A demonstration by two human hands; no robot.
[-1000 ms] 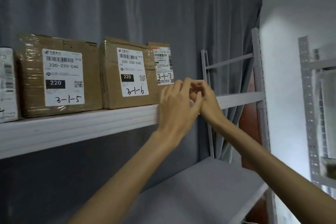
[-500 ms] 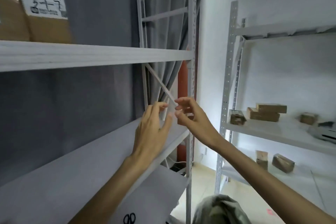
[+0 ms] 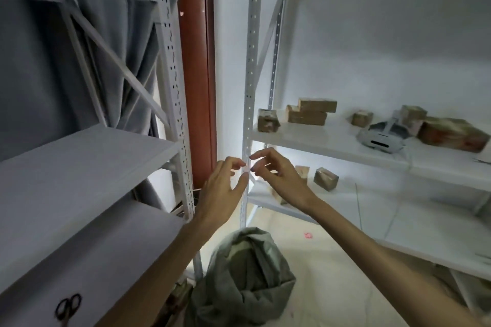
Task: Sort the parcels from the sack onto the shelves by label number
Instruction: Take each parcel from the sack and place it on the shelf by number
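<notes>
Fingers of the left hand [image 3: 222,188] and right hand [image 3: 276,172] hang loosely curled, grasping nothing, above the crumpled grey-green fabric sack [image 3: 245,276], probably poised to fetch another parcel.

Single head-worn wide-angle view, looking forward and down into gap between two shelving units. Left unit [image 3: 87,156] close, filling near left; right unit [image 3: 329,146] farther, across right side. Sack [image 3: 247,276] on floor directly below, near bottom centre. Both forearms enter from bottom edge, hands at frame centre. Straight lines bowed at edges.
</notes>
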